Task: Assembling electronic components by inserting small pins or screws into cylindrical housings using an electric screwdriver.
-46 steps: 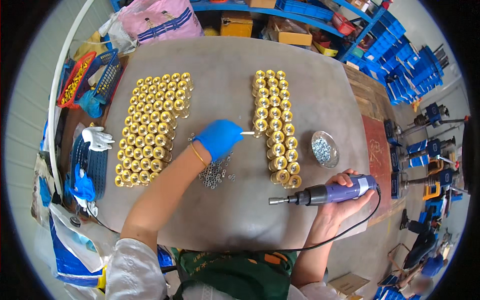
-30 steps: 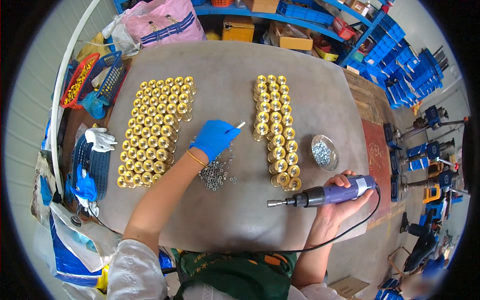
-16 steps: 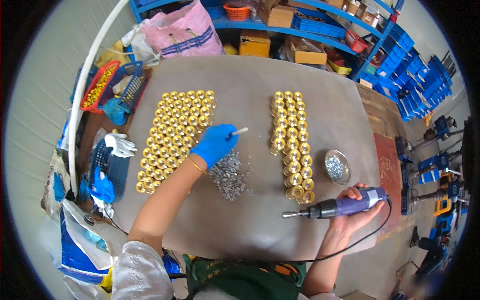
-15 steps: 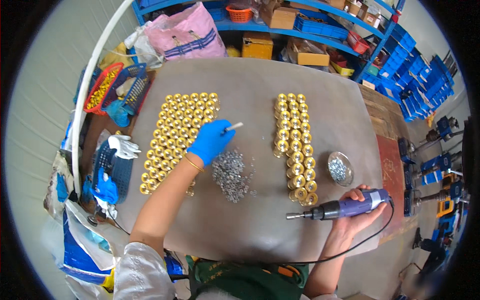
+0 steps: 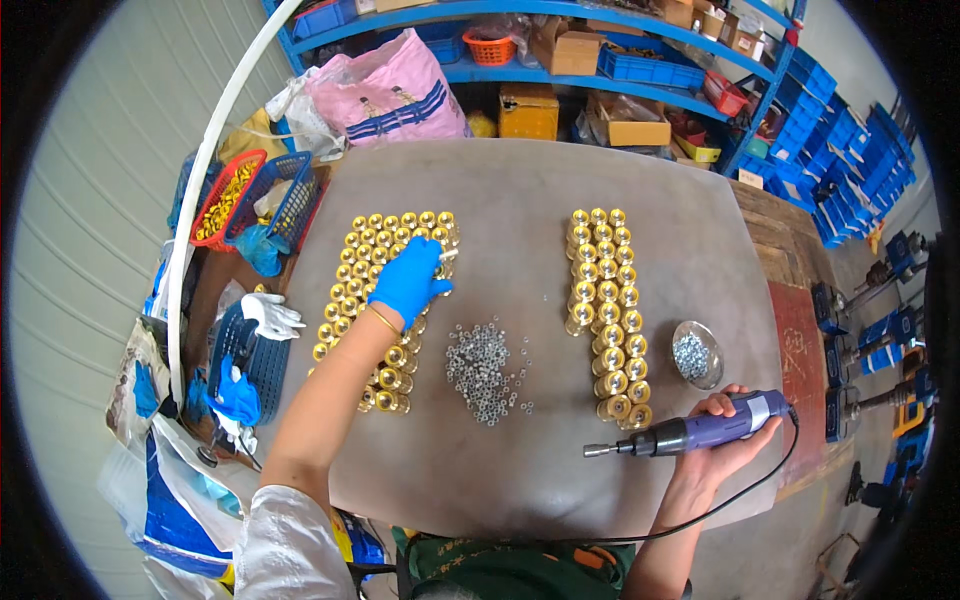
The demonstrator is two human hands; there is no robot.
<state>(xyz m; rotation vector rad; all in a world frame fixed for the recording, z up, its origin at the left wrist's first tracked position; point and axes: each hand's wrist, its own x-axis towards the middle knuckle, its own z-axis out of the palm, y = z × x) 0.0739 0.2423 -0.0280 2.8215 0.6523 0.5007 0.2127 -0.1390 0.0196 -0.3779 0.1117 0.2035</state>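
Observation:
My left hand point(image 5: 408, 284), in a blue glove, is over the left block of round gold-coloured metal parts point(image 5: 345, 290). Its fingers close around a short pale rod point(image 5: 448, 254), whose end sticks out to the right. My bare right hand point(image 5: 722, 452) wraps round a purple and black electric screwdriver point(image 5: 700, 430), with its socket tip pointing left above the table. A heap of small silver nuts point(image 5: 482, 372) lies between the two groups of gold parts. The right group of gold parts point(image 5: 606, 300) stands in narrow columns.
A small metal bowl point(image 5: 697, 356) of silver pieces sits by the screwdriver. Baskets point(image 5: 268, 205) line the table's left side, with a white glove point(image 5: 270, 316) nearby. Blue shelves point(image 5: 480, 72) stand behind. The screwdriver's black cable point(image 5: 735, 505) loops down toward me.
My left hand has moved from beside the nut heap to over the left gold parts, still with the pale rod. The whole view has shifted slightly; my right hand keeps the screwdriver.

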